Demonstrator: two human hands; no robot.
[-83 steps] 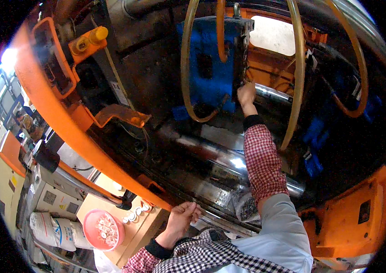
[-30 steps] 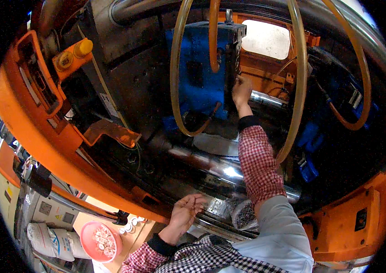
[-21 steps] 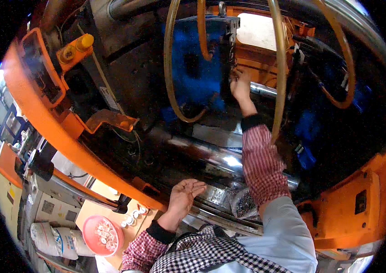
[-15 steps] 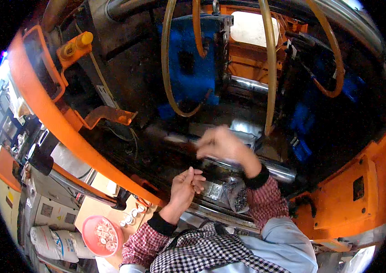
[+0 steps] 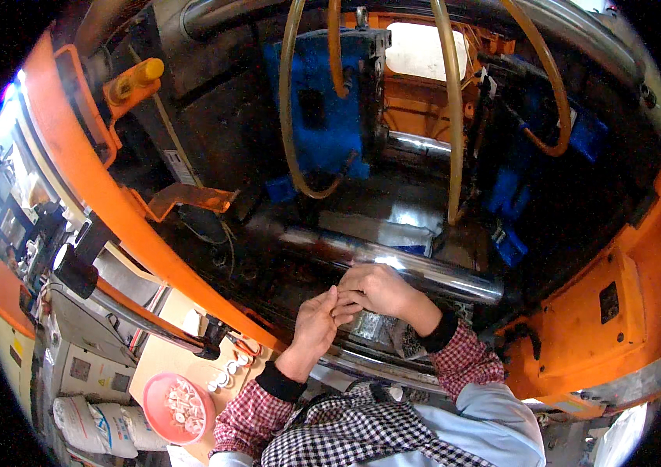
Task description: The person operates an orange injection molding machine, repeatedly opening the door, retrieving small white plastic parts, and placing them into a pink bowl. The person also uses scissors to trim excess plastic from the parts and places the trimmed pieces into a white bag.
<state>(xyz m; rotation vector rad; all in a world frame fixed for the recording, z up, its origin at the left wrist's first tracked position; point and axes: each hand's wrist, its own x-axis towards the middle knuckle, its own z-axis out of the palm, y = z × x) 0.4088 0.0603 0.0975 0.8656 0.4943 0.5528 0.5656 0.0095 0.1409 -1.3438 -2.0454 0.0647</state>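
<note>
My left hand (image 5: 316,322) and my right hand (image 5: 385,291) meet at the fingertips over the near edge of the machine. Both have their fingers drawn together in a pinch. Anything between them is too small or too covered to make out. Just beyond the right hand runs a polished steel bar (image 5: 447,275), which the knuckles overlap from this angle. Beneath the right wrist shows a clear plastic bag (image 5: 407,339) with dark contents that I cannot identify.
A blue mould block (image 5: 319,109) stands deeper inside the machine, with tan hoses (image 5: 456,117) hanging in front. An orange guard frame (image 5: 144,241) curves along the left. On the side table (image 5: 161,354) are a pink bowl (image 5: 151,420) of small pale parts and several white round pieces (image 5: 231,369).
My right hand has swung down and toward the left hand, from a blur above the bar to fingertip contact. The left hand has stayed nearly in place.
</note>
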